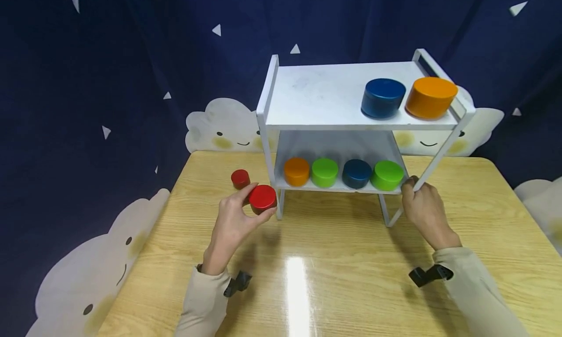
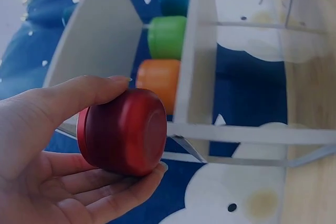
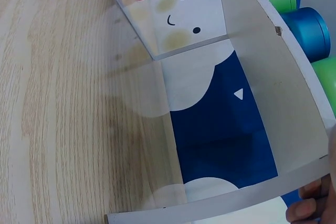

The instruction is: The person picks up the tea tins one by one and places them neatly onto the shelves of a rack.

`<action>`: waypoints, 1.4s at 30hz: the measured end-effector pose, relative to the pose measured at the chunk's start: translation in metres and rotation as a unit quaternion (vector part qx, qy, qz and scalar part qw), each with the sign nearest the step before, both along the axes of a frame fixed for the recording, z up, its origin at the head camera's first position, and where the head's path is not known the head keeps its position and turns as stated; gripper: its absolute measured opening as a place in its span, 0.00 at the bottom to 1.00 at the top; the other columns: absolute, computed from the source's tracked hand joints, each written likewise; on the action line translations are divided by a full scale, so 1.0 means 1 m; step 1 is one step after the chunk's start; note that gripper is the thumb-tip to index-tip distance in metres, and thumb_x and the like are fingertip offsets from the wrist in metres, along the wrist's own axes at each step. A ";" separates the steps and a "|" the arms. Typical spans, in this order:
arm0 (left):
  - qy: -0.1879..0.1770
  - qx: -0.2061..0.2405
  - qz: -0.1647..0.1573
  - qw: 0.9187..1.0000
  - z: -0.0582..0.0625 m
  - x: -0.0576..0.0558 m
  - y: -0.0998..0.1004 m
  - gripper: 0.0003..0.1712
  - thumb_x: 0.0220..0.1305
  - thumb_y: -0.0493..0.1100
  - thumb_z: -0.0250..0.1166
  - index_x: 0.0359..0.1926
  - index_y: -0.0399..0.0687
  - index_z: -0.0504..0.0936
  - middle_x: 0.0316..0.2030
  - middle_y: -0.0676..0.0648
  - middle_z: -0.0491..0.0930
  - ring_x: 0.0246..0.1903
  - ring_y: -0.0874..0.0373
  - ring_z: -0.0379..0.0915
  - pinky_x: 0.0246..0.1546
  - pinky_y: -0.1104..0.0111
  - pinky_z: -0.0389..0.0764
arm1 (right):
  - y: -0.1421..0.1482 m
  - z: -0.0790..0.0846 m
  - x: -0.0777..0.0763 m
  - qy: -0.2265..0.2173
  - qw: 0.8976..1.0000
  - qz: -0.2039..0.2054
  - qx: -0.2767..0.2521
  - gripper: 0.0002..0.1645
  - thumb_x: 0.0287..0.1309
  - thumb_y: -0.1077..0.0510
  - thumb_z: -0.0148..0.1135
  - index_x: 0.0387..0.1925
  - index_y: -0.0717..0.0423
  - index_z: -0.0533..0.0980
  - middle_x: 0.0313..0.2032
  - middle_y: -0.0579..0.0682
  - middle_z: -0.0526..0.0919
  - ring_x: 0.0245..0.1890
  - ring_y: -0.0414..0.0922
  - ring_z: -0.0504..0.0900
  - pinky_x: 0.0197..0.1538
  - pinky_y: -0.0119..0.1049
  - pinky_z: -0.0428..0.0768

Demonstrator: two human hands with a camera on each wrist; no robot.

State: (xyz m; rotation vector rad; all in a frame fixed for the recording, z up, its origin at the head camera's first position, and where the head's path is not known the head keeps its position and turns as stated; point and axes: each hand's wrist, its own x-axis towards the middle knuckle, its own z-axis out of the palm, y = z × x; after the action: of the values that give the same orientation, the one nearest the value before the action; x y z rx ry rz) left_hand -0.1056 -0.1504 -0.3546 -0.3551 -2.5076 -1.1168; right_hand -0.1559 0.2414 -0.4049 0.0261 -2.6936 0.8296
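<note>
My left hand (image 1: pixel 233 219) pinches a red round tin (image 1: pixel 263 199) between thumb and fingers, just left of the white two-tier rack (image 1: pixel 316 90). In the left wrist view that tin (image 2: pixel 126 132) is tilted, its underside facing away from the palm. My right hand (image 1: pixel 425 209) grips the rack's right front leg at the height of the lower shelf. On that shelf stand, from left to right, an orange tin (image 1: pixel 296 172), a green tin (image 1: pixel 325 172), a blue tin (image 1: pixel 356 174) and another green tin (image 1: pixel 387 175). A second red tin (image 1: pixel 240 179) lies beyond my left hand.
A larger blue tin (image 1: pixel 383 99) and an orange tin (image 1: pixel 431 98) occupy the right part of the rack's top. The rack stands on a wooden table (image 1: pixel 342 273). Behind it hangs a dark blue curtain (image 1: pixel 333 20) with white triangles and cloud shapes.
</note>
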 end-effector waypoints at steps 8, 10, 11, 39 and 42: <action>-0.006 -0.004 -0.018 1.000 0.015 0.005 0.008 0.34 0.45 0.43 0.78 0.54 0.34 0.79 0.45 0.41 0.84 0.40 0.50 0.82 0.41 0.62 0.83 | 0.000 0.000 0.000 -0.008 1.000 -0.003 -0.002 0.27 0.70 0.51 0.24 0.21 0.58 0.63 0.15 0.54 0.64 0.14 0.49 0.65 0.14 0.39 0.63; -0.007 -0.005 -0.023 1.000 0.018 0.005 0.011 0.35 0.45 0.43 0.78 0.54 0.35 0.79 0.45 0.41 0.84 0.40 0.51 0.81 0.41 0.62 0.82 | 0.000 0.000 0.000 -0.008 1.000 -0.003 -0.002 0.27 0.70 0.51 0.24 0.21 0.59 0.63 0.15 0.54 0.64 0.14 0.49 0.65 0.14 0.39 0.63; -0.006 -0.005 -0.027 1.000 0.020 0.006 0.012 0.34 0.45 0.43 0.78 0.54 0.35 0.79 0.45 0.42 0.84 0.40 0.52 0.81 0.41 0.62 0.82 | 0.000 0.001 0.000 -0.008 1.000 -0.002 -0.001 0.27 0.70 0.51 0.23 0.22 0.59 0.63 0.15 0.54 0.64 0.14 0.49 0.65 0.14 0.39 0.63; 0.066 -0.034 -0.104 0.992 0.070 -0.005 0.045 0.35 0.47 0.45 0.77 0.55 0.34 0.78 0.40 0.43 0.85 0.35 0.55 0.81 0.36 0.68 0.81 | 0.000 0.000 0.000 -0.001 1.000 0.004 -0.006 0.27 0.70 0.51 0.23 0.21 0.58 0.62 0.15 0.54 0.63 0.14 0.49 0.65 0.14 0.39 0.63; 0.068 -0.031 -0.110 0.991 0.077 -0.006 0.049 0.35 0.47 0.45 0.77 0.56 0.34 0.77 0.42 0.42 0.85 0.37 0.54 0.81 0.38 0.68 0.81 | 0.000 0.000 0.000 -0.002 1.000 0.003 -0.007 0.27 0.70 0.51 0.24 0.21 0.58 0.62 0.14 0.53 0.63 0.14 0.49 0.65 0.14 0.39 0.63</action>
State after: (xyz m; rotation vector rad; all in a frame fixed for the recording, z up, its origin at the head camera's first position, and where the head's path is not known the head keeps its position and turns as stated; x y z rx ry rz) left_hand -0.1118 -0.1014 -0.2776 -0.7163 -2.4304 -1.0566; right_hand -0.1563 0.2415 -0.4048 0.0284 -2.6921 0.8512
